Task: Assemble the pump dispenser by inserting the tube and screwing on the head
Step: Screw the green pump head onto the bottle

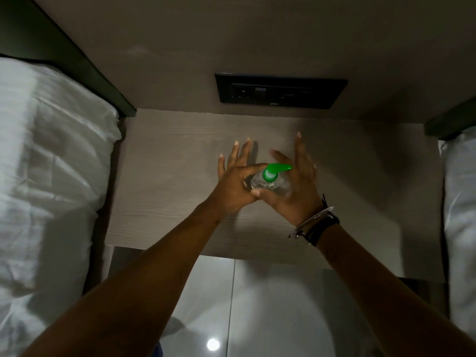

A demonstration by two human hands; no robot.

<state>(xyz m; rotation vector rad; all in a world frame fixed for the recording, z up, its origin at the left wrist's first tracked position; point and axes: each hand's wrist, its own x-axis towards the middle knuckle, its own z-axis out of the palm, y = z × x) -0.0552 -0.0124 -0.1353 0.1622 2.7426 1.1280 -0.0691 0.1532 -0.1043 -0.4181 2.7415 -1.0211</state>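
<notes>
A small clear bottle (pixel 268 185) stands over the middle of the wooden bedside table (pixel 164 176), seen from above. The green pump head (pixel 275 170) sits on its neck, nozzle pointing right. My left hand (pixel 231 186) pinches the bottle with thumb and forefinger, the other fingers spread forward. My right hand (pixel 296 184) cups the bottle's right side with the thumb across the front and the fingers stretched out. The tube is hidden inside the bottle.
A bed with white sheets (pixel 49 176) lies along the left, another white bed (pixel 461 228) at the right edge. A black socket panel (pixel 280 90) is on the wall behind the table. Glossy floor tiles (pixel 257 305) lie below the table's near edge.
</notes>
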